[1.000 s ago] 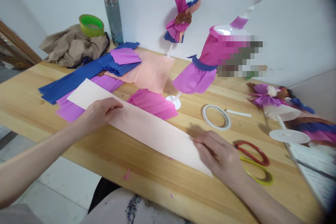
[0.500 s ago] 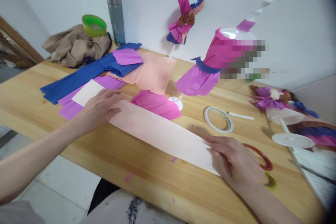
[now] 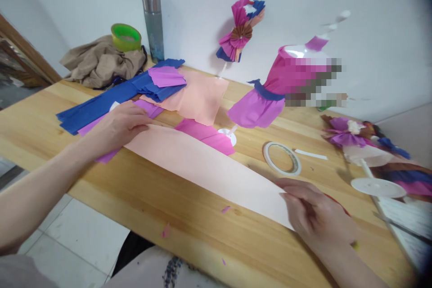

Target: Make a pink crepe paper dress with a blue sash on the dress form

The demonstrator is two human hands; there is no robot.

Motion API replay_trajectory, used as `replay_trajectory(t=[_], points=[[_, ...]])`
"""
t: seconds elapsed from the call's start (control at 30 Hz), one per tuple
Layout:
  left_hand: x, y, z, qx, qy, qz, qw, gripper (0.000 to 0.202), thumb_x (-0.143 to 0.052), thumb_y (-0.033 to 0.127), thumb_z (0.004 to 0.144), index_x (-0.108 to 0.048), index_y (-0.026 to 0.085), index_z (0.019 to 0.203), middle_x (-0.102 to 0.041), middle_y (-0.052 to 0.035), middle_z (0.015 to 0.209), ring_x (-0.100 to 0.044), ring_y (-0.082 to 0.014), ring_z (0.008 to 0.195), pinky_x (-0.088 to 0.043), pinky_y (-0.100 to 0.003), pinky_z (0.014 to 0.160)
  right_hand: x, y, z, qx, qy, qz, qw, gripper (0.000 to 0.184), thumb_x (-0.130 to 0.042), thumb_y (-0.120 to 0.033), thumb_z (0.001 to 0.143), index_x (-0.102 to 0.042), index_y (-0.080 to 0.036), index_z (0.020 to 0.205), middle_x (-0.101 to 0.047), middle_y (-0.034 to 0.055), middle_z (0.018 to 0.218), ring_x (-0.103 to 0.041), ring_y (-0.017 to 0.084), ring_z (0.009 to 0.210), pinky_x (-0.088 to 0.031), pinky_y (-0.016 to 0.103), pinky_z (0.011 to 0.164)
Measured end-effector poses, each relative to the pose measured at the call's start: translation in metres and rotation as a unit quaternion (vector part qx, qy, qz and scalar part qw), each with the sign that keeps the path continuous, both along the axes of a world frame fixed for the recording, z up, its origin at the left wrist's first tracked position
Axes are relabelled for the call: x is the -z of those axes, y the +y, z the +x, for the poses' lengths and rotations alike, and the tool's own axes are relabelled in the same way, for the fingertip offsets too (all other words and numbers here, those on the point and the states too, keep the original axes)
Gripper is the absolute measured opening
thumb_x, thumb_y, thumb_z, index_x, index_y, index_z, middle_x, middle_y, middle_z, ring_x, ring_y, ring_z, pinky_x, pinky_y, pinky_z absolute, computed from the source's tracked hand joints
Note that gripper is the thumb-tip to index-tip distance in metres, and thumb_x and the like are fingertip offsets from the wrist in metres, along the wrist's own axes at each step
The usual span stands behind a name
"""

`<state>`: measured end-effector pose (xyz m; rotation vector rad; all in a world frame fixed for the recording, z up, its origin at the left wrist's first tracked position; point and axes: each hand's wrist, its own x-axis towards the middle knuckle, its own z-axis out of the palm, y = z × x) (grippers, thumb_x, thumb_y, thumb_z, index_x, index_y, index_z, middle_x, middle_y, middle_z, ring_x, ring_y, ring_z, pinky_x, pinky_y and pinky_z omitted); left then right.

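A long pale pink paper strip [image 3: 209, 175] stretches between my two hands, bowed a little above the table. My left hand [image 3: 118, 126] grips its far left part, fingers closed over the strip, and covers some of it. The other end is pinched between thumb and fingers of my right hand [image 3: 317, 213]. Behind the strip lie a magenta crepe paper piece [image 3: 205, 135], a peach sheet [image 3: 200, 99] and folded blue crepe paper [image 3: 97, 103]. Purple paper [image 3: 108, 156] shows under my left hand. Scissors under my right hand are mostly hidden.
A doll form in a magenta and purple paper dress [image 3: 258, 108] stands mid-table, a second dressed form [image 3: 239, 31] by the wall. A white tape roll [image 3: 282, 158] lies right of centre. At the back left are a thermos [image 3: 153, 27], green tape [image 3: 126, 37] and brown cloth [image 3: 101, 60].
My left hand has moved slightly left along the strip, and my right hand a little right. The strip is now lifted and bowed, and my right hand hides more of the scissors.
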<state>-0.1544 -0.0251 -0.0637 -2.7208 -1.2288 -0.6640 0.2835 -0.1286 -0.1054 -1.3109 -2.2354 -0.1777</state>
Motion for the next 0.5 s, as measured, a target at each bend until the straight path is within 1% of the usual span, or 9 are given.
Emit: replay_trajectory(t=[0.03,0.1,0.2,0.23,0.33,0.4,0.43,0.5], points=[[-0.002,-0.001,0.001,0.000,0.000,0.022,1.000,0.025,-0.047,0.027,0.095,-0.070,0.021,0.090,-0.072,-0.0039,0.091,-0.064,-0.0188,0.090,-0.047,-0.038,0.092,0.000,0.000,0.003,0.007,-0.004,-0.010,1.000,0.019,-0.051,-0.019,0.091,-0.067,-0.024,0.081,-0.076,0.0053,0.085,-0.071,0.018,0.066,-0.053,0.025,0.051],[-0.005,-0.003,0.003,0.001,-0.001,0.064,0.998,0.022,-0.049,0.024,0.094,-0.070,0.021,0.088,-0.073,-0.0030,0.091,-0.066,-0.0177,0.090,-0.046,-0.040,0.097,-0.002,0.001,0.007,-0.003,-0.016,-0.019,1.000,0.018,-0.052,-0.020,0.091,-0.067,-0.024,0.083,-0.076,0.0060,0.087,-0.071,0.019,0.068,-0.054,0.026,0.052],[-0.005,-0.012,0.001,0.021,-0.022,0.103,0.994,0.015,-0.054,0.017,0.091,-0.067,0.020,0.087,-0.074,-0.0042,0.096,-0.067,-0.0185,0.094,-0.047,-0.041,0.098,-0.006,0.000,0.010,-0.070,-0.038,-0.010,0.997,0.014,-0.053,-0.018,0.090,-0.065,-0.023,0.086,-0.075,0.0069,0.089,-0.071,0.018,0.070,-0.056,0.027,0.058],[-0.004,-0.017,-0.002,0.036,-0.033,0.103,0.993,0.013,-0.055,0.016,0.090,-0.067,0.021,0.088,-0.074,-0.0039,0.098,-0.067,-0.0192,0.098,-0.048,-0.041,0.099,-0.008,-0.001,0.010,-0.096,-0.044,-0.005,0.994,0.012,-0.054,-0.017,0.089,-0.065,-0.022,0.088,-0.075,0.0070,0.090,-0.071,0.018,0.072,-0.057,0.027,0.061],[0.001,-0.038,-0.011,0.081,-0.053,0.068,0.993,0.015,-0.057,0.014,0.089,-0.065,0.024,0.095,-0.073,-0.0026,0.109,-0.061,-0.0212,0.116,-0.049,-0.042,0.101,-0.010,-0.005,0.009,-0.148,-0.034,0.039,0.988,0.013,-0.059,-0.015,0.086,-0.065,-0.024,0.093,-0.075,0.0061,0.091,-0.071,0.018,0.075,-0.057,0.030,0.067],[0.007,-0.054,-0.017,0.114,-0.061,0.050,0.990,0.020,-0.056,0.011,0.088,-0.063,0.024,0.101,-0.073,-0.0041,0.113,-0.058,-0.0222,0.121,-0.048,-0.044,0.103,-0.008,-0.008,0.010,-0.168,-0.006,0.071,0.983,0.013,-0.062,-0.016,0.084,-0.065,-0.025,0.094,-0.074,0.0051,0.088,-0.071,0.018,0.074,-0.057,0.031,0.069],[0.009,-0.062,-0.019,0.120,-0.068,0.042,0.990,0.022,-0.055,0.010,0.088,-0.063,0.023,0.103,-0.072,-0.0057,0.114,-0.057,-0.0235,0.123,-0.047,-0.046,0.103,-0.006,-0.009,0.011,-0.175,0.007,0.079,0.981,0.011,-0.062,-0.018,0.085,-0.064,-0.025,0.093,-0.074,0.0047,0.087,-0.071,0.019,0.074,-0.057,0.032,0.070],[0.015,-0.078,-0.023,0.118,-0.083,0.032,0.989,0.024,-0.051,0.007,0.088,-0.062,0.023,0.103,-0.072,-0.0070,0.114,-0.055,-0.0248,0.124,-0.046,-0.048,0.103,-0.003,-0.012,0.014,-0.166,0.020,0.062,0.984,0.008,-0.060,-0.030,0.088,-0.064,-0.026,0.093,-0.074,0.0040,0.085,-0.071,0.019,0.075,-0.058,0.033,0.072]])
